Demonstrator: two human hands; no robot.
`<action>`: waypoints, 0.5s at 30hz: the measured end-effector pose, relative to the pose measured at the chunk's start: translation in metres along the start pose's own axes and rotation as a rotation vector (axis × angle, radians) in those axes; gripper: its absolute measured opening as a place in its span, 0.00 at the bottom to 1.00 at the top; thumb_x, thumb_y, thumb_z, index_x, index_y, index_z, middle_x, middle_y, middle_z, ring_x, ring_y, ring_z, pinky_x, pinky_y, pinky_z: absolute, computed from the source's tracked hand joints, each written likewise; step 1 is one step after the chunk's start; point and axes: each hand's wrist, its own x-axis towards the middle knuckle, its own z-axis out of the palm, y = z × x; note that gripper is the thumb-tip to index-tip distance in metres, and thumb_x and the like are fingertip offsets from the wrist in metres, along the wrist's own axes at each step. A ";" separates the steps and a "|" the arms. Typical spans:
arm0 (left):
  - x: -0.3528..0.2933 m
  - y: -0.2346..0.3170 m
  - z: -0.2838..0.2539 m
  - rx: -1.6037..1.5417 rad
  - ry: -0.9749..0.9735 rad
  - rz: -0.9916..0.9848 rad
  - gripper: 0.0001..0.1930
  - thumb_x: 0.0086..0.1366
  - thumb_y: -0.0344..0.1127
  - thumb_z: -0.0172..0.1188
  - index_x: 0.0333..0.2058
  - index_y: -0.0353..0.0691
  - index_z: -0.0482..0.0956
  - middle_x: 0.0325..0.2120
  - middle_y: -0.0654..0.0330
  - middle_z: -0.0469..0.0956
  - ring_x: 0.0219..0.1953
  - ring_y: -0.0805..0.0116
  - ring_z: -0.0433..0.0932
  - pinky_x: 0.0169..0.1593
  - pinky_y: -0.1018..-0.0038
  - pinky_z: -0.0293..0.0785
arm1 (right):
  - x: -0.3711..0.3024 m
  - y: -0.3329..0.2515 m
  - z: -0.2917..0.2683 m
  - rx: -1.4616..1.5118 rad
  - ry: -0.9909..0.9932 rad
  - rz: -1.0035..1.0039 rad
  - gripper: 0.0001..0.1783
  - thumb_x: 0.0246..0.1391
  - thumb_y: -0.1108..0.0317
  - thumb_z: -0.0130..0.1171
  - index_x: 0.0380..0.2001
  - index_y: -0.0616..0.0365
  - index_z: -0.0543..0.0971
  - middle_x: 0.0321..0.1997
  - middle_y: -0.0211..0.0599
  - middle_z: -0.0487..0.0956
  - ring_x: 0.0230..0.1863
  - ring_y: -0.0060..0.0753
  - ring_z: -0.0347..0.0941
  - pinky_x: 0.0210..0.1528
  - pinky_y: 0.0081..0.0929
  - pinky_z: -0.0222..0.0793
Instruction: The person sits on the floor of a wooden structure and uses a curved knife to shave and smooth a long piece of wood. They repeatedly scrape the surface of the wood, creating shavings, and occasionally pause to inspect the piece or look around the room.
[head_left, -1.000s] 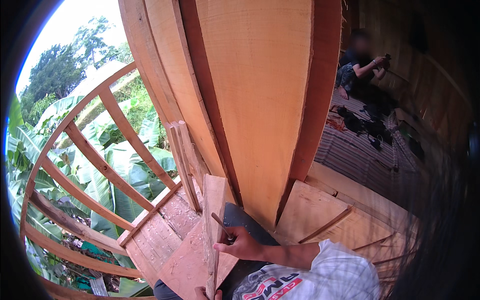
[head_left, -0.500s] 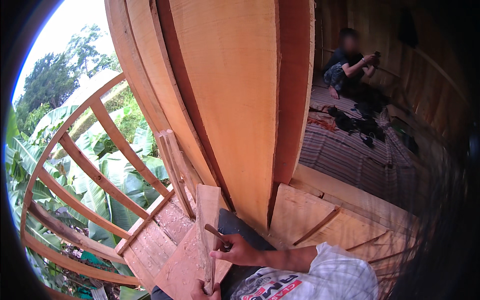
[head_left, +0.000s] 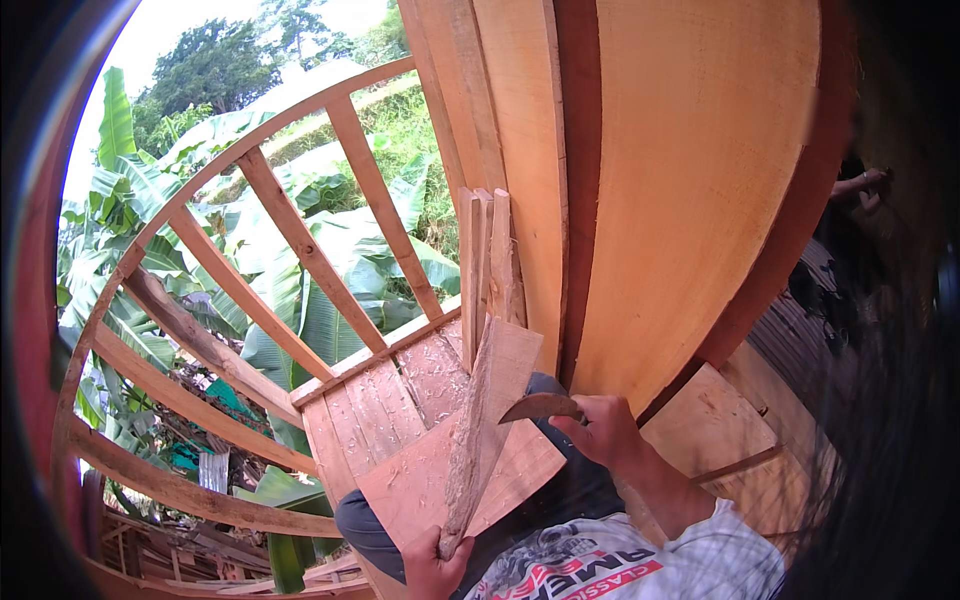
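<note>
A rough-edged piece of wood [head_left: 462,465] slants up from my lap, its bark-like edge to the left and a pale flat face to the right. My left hand [head_left: 437,562] is closed round its lower end. In my right hand [head_left: 606,432] is a knife with a curved, brownish blade [head_left: 540,406], its handle wrapped by my fingers. The blade points left, its tip close to the wood's right side; whether they touch I cannot tell. Beneath the wood, a flat board [head_left: 405,485] lies across my legs, with shavings on it.
Several narrow sticks [head_left: 483,260] lean against the plank wall [head_left: 690,180] ahead. A wooden railing [head_left: 295,235] curves round the left side, with banana plants beyond. Shavings lie on the floorboards [head_left: 375,410]. At the far right, another person's arm [head_left: 858,186] shows in the dark room.
The view has swung left, so more railing shows and the person inside is mostly out of sight. My right hand has drawn the knife off to the right of the wood, which is now turned.
</note>
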 end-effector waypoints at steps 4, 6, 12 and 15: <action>-0.005 -0.006 -0.009 0.047 0.002 0.024 0.18 0.47 0.37 0.69 0.18 0.33 0.68 0.12 0.50 0.63 0.14 0.60 0.62 0.21 0.65 0.59 | -0.002 -0.010 0.017 0.043 -0.095 -0.072 0.26 0.52 0.43 0.60 0.19 0.58 0.77 0.14 0.45 0.73 0.20 0.51 0.74 0.22 0.38 0.67; -0.004 -0.008 -0.009 0.051 0.014 0.045 0.18 0.46 0.37 0.69 0.18 0.34 0.67 0.12 0.50 0.63 0.14 0.57 0.63 0.21 0.65 0.59 | 0.013 -0.002 0.013 0.222 0.001 0.086 0.27 0.52 0.43 0.60 0.19 0.58 0.77 0.14 0.45 0.73 0.20 0.51 0.73 0.22 0.39 0.67; -0.004 -0.019 -0.008 0.170 0.009 0.049 0.20 0.45 0.40 0.71 0.19 0.34 0.68 0.13 0.48 0.67 0.16 0.49 0.69 0.22 0.62 0.63 | 0.008 -0.011 0.017 -0.117 -0.142 -0.167 0.28 0.52 0.44 0.60 0.16 0.60 0.75 0.15 0.45 0.73 0.20 0.50 0.73 0.22 0.37 0.68; 0.002 -0.018 -0.003 0.192 -0.020 0.025 0.19 0.46 0.42 0.71 0.22 0.33 0.72 0.14 0.48 0.69 0.17 0.49 0.72 0.23 0.62 0.65 | 0.012 -0.008 0.015 -0.120 -0.103 -0.072 0.28 0.51 0.42 0.60 0.17 0.59 0.75 0.15 0.44 0.73 0.20 0.50 0.73 0.22 0.38 0.68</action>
